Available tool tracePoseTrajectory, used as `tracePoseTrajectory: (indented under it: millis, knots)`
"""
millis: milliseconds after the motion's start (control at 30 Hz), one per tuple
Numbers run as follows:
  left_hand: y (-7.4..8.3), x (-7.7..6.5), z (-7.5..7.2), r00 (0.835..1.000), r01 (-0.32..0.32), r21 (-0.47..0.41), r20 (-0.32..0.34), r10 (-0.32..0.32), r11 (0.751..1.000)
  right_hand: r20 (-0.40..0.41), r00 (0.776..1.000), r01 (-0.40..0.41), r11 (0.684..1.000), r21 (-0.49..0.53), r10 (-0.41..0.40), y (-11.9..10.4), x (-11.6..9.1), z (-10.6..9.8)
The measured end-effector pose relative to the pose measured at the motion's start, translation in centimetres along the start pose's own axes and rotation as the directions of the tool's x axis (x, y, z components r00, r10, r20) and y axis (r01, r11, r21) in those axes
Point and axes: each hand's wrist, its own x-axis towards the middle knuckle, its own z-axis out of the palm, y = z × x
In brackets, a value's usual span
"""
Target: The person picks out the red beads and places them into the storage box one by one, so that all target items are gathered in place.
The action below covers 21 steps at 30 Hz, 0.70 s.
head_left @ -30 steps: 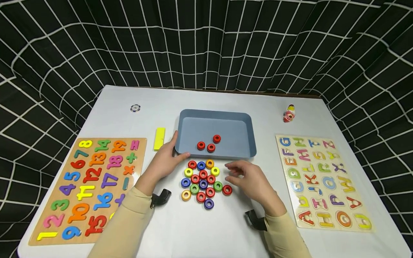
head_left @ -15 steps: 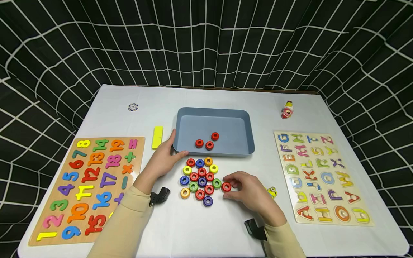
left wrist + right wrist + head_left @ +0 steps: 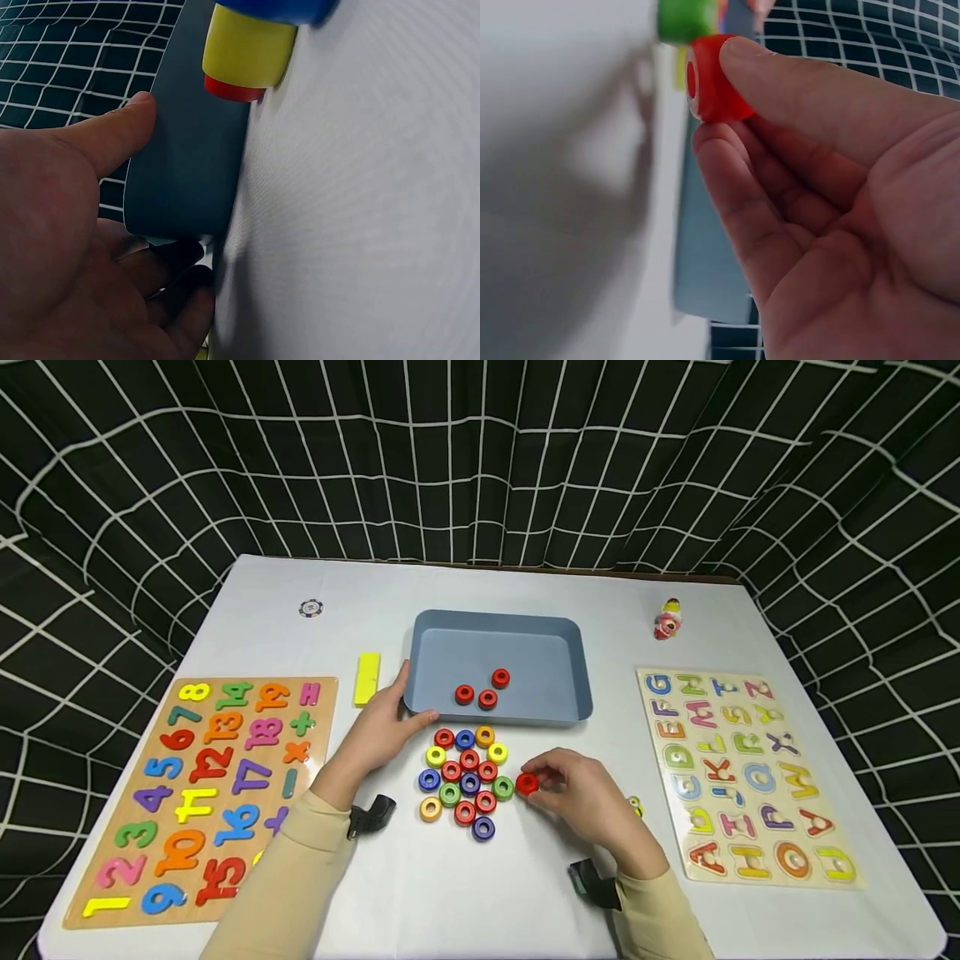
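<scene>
My right hand (image 3: pixel 581 797) pinches a red ring (image 3: pixel 527 783) between thumb and fingers, just right of a cluster of coloured rings (image 3: pixel 465 777) on the white table. The right wrist view shows the red ring (image 3: pixel 712 79) held at the fingertips (image 3: pixel 720 142), slightly off the table, with a green ring (image 3: pixel 684 19) beyond it. My left hand (image 3: pixel 382 731) grips the near left corner of a blue-grey tray (image 3: pixel 558 647), thumb on its front rim. In the tray lie three red rings (image 3: pixel 483 689). The left wrist view shows the tray wall (image 3: pixel 187 157) under my thumb (image 3: pixel 112 131).
A number puzzle board (image 3: pixel 198 789) lies at the left and a letter puzzle board (image 3: pixel 742 772) at the right. A yellow block (image 3: pixel 367 677) sits left of the tray. A poker chip (image 3: pixel 311 607) and a small figure (image 3: pixel 667 620) are farther back; a yellow toy (image 3: pixel 635 806) peeks behind my right hand.
My right hand came down from above the cluster to the red ring at its right edge, pinched it and lifted it slightly. The left hand stayed on the tray corner.
</scene>
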Motion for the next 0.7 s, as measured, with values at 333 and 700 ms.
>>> tracePoseTrajectory:
  millis: [333, 700]
  knots:
    - [-0.3, 0.0, -0.5, 1.0, 0.017, 0.013, -0.019, -0.017, 1.0, -0.053, 0.998, 0.018, 0.996, 0.086, -0.013, -2.9, 6.7, -2.1]
    - [-0.2, -0.1, -0.1, 1.0, 0.019, 0.003, -0.023, -0.019, 1.0, -0.022, 0.999, -0.029, 1.0, 0.004, 0.029, -4.4, 14.9, -0.1]
